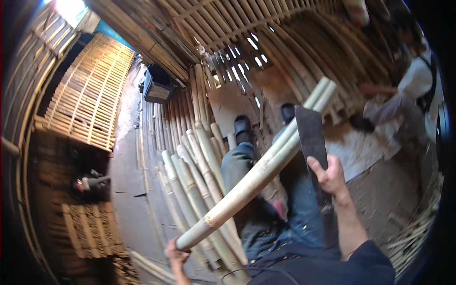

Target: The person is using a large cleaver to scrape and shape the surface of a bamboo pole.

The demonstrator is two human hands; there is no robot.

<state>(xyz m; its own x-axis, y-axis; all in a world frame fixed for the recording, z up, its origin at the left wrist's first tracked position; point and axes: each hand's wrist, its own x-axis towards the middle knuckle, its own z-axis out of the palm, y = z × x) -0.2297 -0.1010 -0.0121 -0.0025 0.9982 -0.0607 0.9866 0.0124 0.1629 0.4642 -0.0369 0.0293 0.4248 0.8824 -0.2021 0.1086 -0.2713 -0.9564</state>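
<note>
My left hand (175, 253) grips the near end of a long pale bamboo pole (256, 175) that slants up and away over my knees toward the upper right. A broad dark cleaver blade (311, 135) is held by my right hand (328, 176), its flat side resting against the pole near its middle. My legs in blue jeans (294, 223) and dark shoes (242, 127) lie under the pole.
Several cut bamboo poles (190, 175) lie stacked on the ground at my left. A woven bamboo panel (90, 90) stands at the far left, with a dark box (157, 85) behind the stack. Another person (408, 90) sits at the right. Bamboo shavings (418, 228) litter the lower right.
</note>
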